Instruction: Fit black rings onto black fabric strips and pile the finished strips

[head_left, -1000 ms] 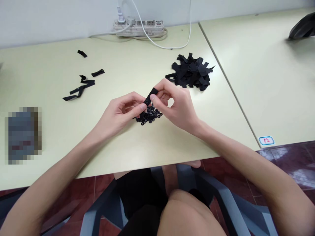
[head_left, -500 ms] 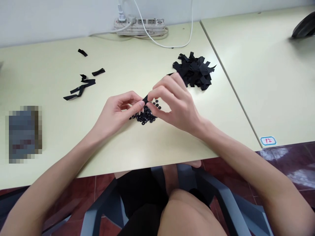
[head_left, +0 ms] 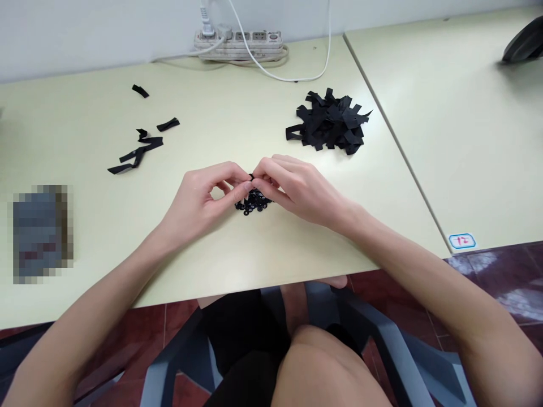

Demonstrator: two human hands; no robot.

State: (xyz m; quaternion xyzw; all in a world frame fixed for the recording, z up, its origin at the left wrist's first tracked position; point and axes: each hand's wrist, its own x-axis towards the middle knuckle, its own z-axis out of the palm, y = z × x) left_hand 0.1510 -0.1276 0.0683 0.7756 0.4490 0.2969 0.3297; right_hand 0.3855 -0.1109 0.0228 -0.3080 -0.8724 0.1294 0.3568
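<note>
My left hand and my right hand meet fingertip to fingertip over the table. Between their thumbs and index fingers they pinch a short black fabric strip; only a sliver of it shows. Just below the fingers lies a pile of small black discs with pale centres, like buttons or snap fasteners, partly covered by the hands. Beyond my right hand is a heap of cut black fabric strips. Several separate black strips lie scattered to the far left.
A white power strip with plugs and a looping white cable sits against the wall. A blurred-out object rests at the table's left. A seam divides the tabletops at right, near a numbered label. A dark object stands far right.
My right hand has come down and closed in against the left fingertips. The strip that showed between the hands is now mostly hidden, and more of the disc pile is covered.
</note>
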